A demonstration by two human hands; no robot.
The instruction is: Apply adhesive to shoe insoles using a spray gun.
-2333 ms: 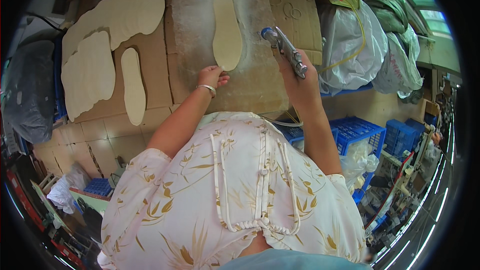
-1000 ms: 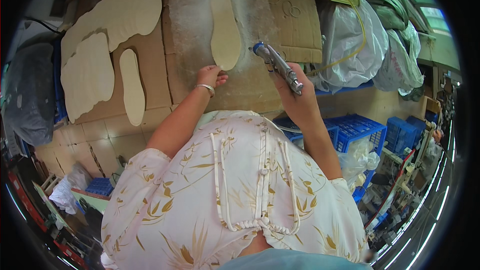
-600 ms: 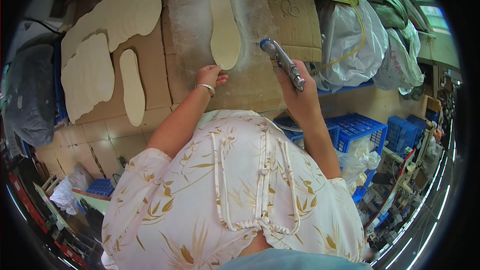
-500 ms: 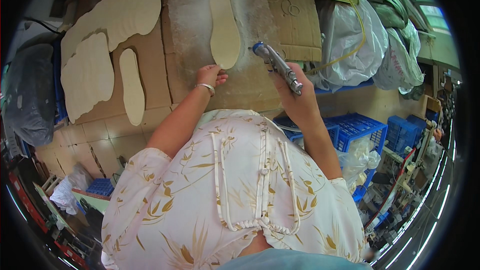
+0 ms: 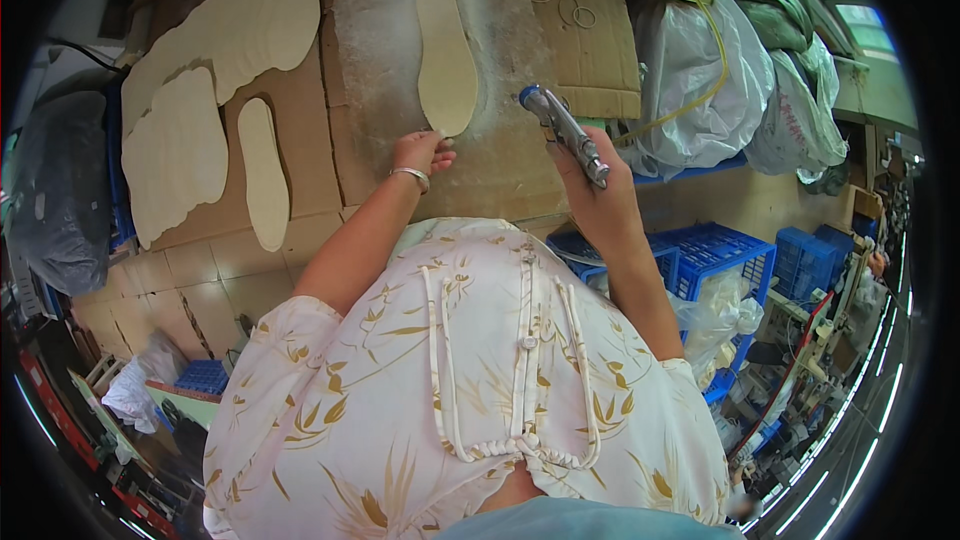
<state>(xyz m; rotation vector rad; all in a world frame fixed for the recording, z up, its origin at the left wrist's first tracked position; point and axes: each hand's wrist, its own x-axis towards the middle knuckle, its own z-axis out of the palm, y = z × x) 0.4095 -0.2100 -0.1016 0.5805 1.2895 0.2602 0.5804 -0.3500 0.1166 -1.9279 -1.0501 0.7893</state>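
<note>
Insole (image 5: pixel 447 50) lies on the whitened sheet (image 5: pixel 370 40), its near end pinched by the left hand (image 5: pixel 422 152), while the right hand (image 5: pixel 606 190) grips the spray gun (image 5: pixel 567 132) to its right, best swept evenly and aimed clear of that pinch.

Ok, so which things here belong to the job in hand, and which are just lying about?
In the job:
- cream insole, left hand at its near end
- metal spray gun in the right hand
- whitened sheet under the insole
- probably the overlapping cream cutouts

Apparently lying about:
- thin rings
- white plastic bag
- blue crate
</note>
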